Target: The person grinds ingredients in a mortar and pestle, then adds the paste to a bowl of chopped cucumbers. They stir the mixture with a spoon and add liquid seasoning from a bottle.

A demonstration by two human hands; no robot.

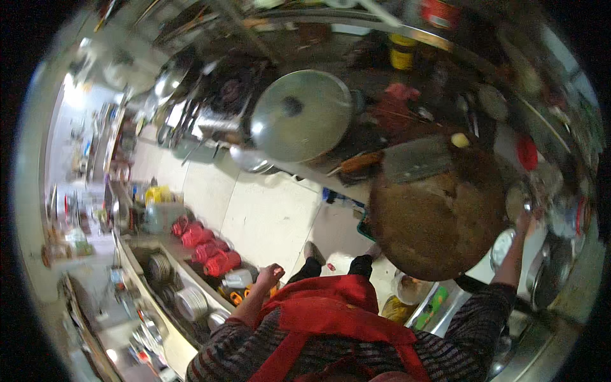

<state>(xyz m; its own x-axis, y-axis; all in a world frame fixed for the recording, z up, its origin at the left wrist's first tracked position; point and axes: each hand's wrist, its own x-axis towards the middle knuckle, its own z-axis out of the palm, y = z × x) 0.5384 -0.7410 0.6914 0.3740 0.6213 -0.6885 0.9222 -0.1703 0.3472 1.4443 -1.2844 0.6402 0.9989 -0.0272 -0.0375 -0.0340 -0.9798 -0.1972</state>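
Note:
My left hand [271,275] hangs beside the red apron [341,305], its fingers curled in, with nothing seen in it. To the right, my right hand [524,218] reaches past a round wooden chopping board [437,224]. Its fingers are at a small round bowl [518,201], but blur hides whether they grip it. A cleaver [416,159] with a wooden handle lies flat across the far part of the board. Near the blade's tip sits a small pale yellow piece of food [460,140].
Left of the board stands a large pot with a metal lid [303,114]. Several red thermos flasks [222,262] line the edge by a sink basin holding stacked plates [191,304]. A yellow container [402,50] stands at the back. A white bowl [502,246] is below my right hand.

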